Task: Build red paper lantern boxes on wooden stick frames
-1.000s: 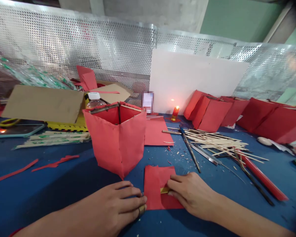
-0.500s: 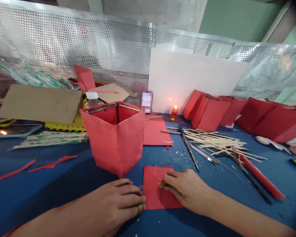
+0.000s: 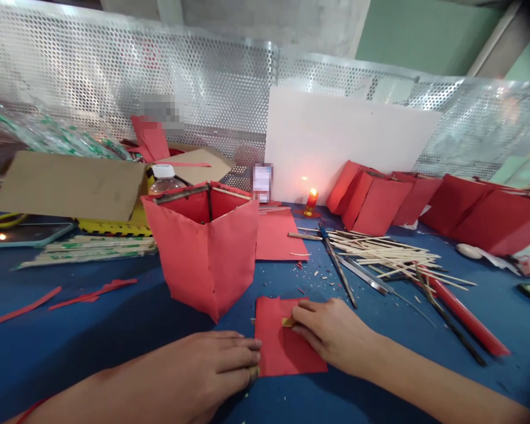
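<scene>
A folded piece of red paper [image 3: 271, 347] lies flat on the blue table. My left hand [image 3: 221, 368] rests at the paper's left edge, palm down, its fingers stretched out side by side. On the right part of the paper, my right hand [image 3: 324, 330] pinches a small yellowish strip [image 3: 287, 323], whose end sticks out from the fingertips. A thin piece [image 3: 253, 321] pokes out past the left edge of the paper. Just behind my left hand stands a large red paper box [image 3: 207, 253], open at the top, with dark sticks along its rim.
A lit candle [image 3: 311, 202] burns near the white board [image 3: 344, 141]. Thin wooden sticks [image 3: 380, 250], tools and a red tube [image 3: 468, 318] lie at the right. More red boxes [image 3: 380, 203] line the back right. Cardboard [image 3: 70, 184] and a bottle [image 3: 164, 179] stand at the left.
My right hand has shifted slightly up and left with the strip. The left hand's fingers are flatter and closer together, uncovering more of the thin piece at the paper's edge.
</scene>
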`<state>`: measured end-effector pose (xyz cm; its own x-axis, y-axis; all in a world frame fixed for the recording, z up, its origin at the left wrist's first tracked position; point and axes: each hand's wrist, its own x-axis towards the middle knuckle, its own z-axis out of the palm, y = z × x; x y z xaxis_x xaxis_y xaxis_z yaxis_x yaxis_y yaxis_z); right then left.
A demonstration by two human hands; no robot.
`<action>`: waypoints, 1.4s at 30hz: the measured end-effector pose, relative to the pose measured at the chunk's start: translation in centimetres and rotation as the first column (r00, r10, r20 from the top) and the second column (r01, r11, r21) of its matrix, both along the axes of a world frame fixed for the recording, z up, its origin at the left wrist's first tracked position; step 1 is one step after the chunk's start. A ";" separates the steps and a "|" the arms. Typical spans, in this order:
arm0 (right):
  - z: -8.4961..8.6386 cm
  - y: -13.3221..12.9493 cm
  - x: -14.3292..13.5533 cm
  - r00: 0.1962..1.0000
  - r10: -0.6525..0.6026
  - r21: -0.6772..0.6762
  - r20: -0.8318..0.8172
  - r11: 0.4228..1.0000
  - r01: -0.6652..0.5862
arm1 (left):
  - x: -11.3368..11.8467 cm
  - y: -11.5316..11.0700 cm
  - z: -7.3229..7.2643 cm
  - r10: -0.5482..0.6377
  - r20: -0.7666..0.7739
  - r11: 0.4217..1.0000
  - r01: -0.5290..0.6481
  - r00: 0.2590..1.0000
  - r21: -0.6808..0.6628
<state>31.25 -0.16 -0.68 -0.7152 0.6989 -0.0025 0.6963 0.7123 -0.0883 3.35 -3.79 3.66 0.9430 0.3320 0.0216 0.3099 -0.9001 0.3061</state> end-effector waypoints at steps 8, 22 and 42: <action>0.1 1.2 0.0 1.000 -0.020 0.025 0.006 1.000 0.019 | 0.5 0.1 0.4 0.006 -0.076 1.000 -0.004 0.997 0.029; 0.4 2.5 -0.6 0.999 -0.047 0.043 0.017 0.998 0.046 | 0.3 0.1 -0.1 0.020 0.051 1.000 -0.020 0.998 -0.004; 1.8 2.7 -2.1 0.977 -0.132 -0.035 -0.168 0.991 0.128 | 1.8 -0.3 0.3 0.043 -0.217 0.987 -0.008 0.975 0.159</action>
